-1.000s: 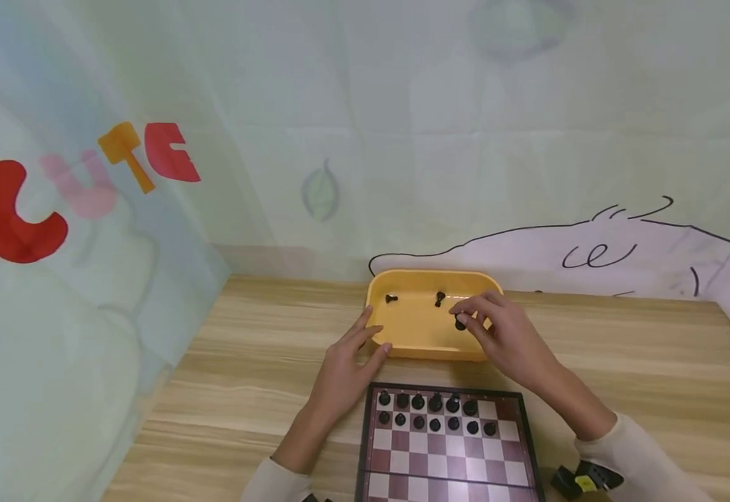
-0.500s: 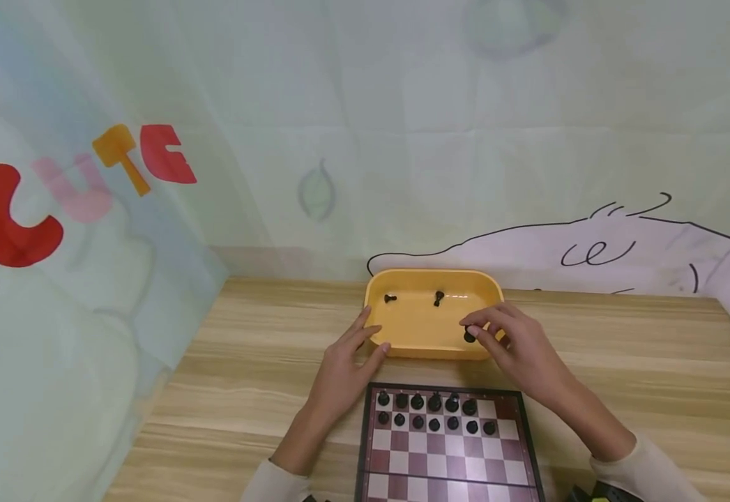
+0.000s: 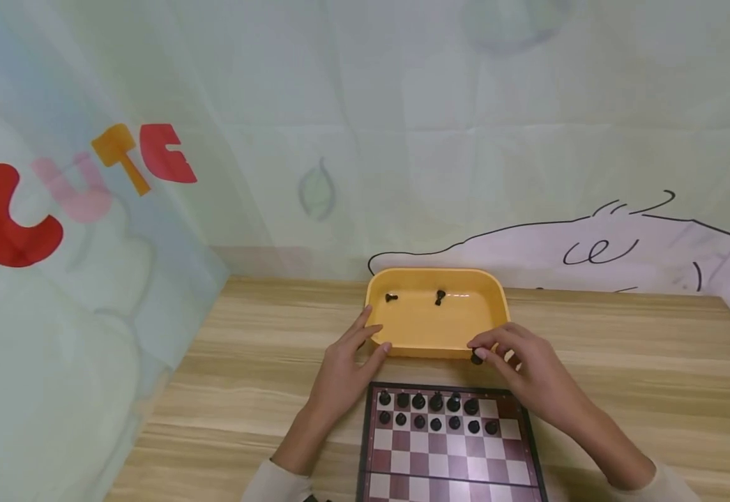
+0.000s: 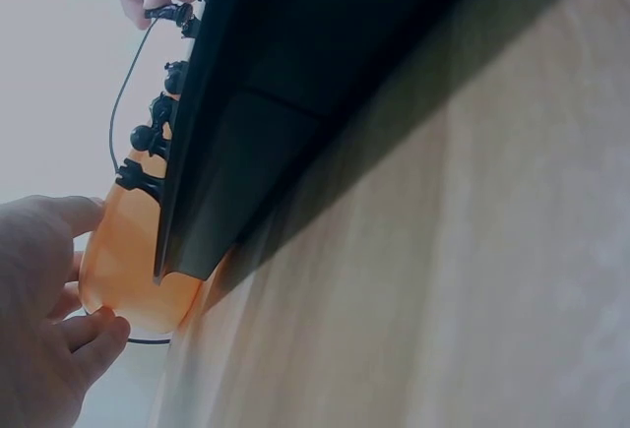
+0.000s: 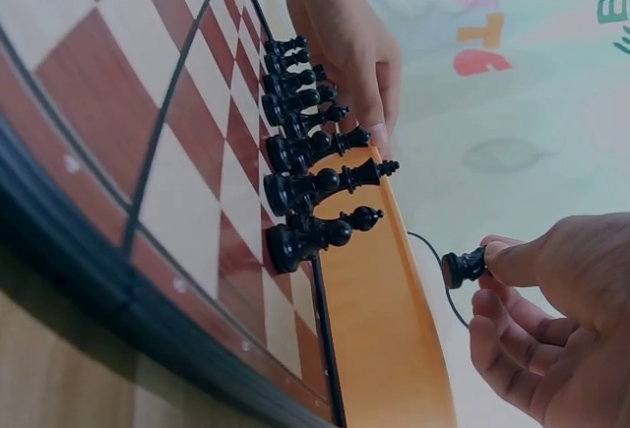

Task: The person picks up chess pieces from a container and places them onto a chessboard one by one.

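My right hand (image 3: 537, 373) pinches a small black chess piece (image 5: 461, 269) between thumb and fingertips, just over the tray's front right corner. Its base points away from the fingers in the right wrist view. My left hand (image 3: 346, 373) holds the left end of the yellow tray (image 3: 427, 335), thumb at the front rim and fingers spread along the side. Two more black pieces lie on their sides inside: one piece (image 3: 391, 298) at left, another piece (image 3: 440, 298) near the middle. In front is the chessboard (image 3: 454, 464), with black pieces (image 4: 146, 140) standing in two rows at its far end.
The tray stands at the back of the wooden table (image 3: 264, 348), against a printed cloth backdrop (image 3: 264, 174). In the back row, the two squares at the right corner are bare. One front-row pawn (image 3: 491, 427) stands close to the right hand's wrist.
The right hand has carried the chess piece out of the tray, toward the board and slightly right, over the front rim. The left hand has stayed on the tray.
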Motion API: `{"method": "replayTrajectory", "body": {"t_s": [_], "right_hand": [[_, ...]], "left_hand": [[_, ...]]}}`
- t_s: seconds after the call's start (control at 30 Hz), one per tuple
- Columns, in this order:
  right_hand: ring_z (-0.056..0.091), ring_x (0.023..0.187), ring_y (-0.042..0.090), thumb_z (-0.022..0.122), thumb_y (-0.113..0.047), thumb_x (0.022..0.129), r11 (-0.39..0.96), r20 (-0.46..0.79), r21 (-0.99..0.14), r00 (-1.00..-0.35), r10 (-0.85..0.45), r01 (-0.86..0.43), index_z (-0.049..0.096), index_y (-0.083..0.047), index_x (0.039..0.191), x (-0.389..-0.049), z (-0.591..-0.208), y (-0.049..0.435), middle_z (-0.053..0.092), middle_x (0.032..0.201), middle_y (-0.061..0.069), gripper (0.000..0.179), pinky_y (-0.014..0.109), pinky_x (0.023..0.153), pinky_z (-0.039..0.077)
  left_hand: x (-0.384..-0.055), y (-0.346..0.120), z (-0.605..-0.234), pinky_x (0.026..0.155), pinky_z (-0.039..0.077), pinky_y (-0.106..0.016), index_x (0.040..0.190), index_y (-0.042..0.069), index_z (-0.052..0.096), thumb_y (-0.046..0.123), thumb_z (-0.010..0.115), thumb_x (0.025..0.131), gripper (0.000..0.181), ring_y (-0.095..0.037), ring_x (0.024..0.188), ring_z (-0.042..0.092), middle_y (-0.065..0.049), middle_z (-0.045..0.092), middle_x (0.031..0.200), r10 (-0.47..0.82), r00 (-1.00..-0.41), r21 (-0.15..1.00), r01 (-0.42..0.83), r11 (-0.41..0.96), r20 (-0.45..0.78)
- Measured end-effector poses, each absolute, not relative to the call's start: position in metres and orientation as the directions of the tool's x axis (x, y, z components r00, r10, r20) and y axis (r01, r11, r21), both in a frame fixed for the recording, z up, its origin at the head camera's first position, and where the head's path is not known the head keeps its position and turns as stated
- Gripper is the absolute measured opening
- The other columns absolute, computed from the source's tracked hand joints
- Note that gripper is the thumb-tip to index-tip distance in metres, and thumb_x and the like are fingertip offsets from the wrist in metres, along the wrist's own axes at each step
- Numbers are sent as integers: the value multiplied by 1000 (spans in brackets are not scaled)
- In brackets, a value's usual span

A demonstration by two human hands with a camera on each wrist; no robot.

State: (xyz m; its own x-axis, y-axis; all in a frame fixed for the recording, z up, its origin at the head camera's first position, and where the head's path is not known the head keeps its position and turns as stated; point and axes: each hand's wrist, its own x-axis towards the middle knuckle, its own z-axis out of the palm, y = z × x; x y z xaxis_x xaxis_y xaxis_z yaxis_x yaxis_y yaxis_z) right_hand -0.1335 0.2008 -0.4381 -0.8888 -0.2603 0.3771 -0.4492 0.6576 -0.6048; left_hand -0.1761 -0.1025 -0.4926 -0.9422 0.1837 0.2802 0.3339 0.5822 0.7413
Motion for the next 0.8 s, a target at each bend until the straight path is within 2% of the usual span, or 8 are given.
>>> {"method": "replayTrajectory", "body": {"t_s": [0.2,0.33,0.63,0.8], "right_hand": [[64,81,7,75,-12,99,664,313,-632,-915,-253,-400,78,-25,107,-127,-442,205,72,99,-10,16,22,64,60],[66,82,11,75,-11,99,663,269,-649,-928,-258,-372,78,-24,109,-125,-445,207,73,101,-9,16,22,66,60],[63,81,1,75,-13,100,648,259,-663,-927,-272,-375,78,-24,111,-124,-449,207,73,103,-10,16,22,66,60],[62,81,1,74,-17,101,628,246,-671,-917,-314,-394,77,-21,111,-124,-451,209,72,101,-10,12,22,66,60]], "left_hand": [[-176,-102,-492,124,43,-45,138,10,69,39,71,103,46,-23,153,45,1,40,170,188,-942,737,336,586,279],[-176,-102,-492,124,43,-46,138,8,69,39,71,103,47,-24,153,45,2,40,170,183,-944,740,329,587,274],[-176,-102,-492,123,44,-45,138,8,70,38,72,103,46,-24,152,46,1,41,169,188,-941,741,336,582,280],[-175,-103,-490,123,44,-45,137,9,70,38,72,103,45,-23,152,46,1,42,169,182,-941,735,336,589,284]]}}
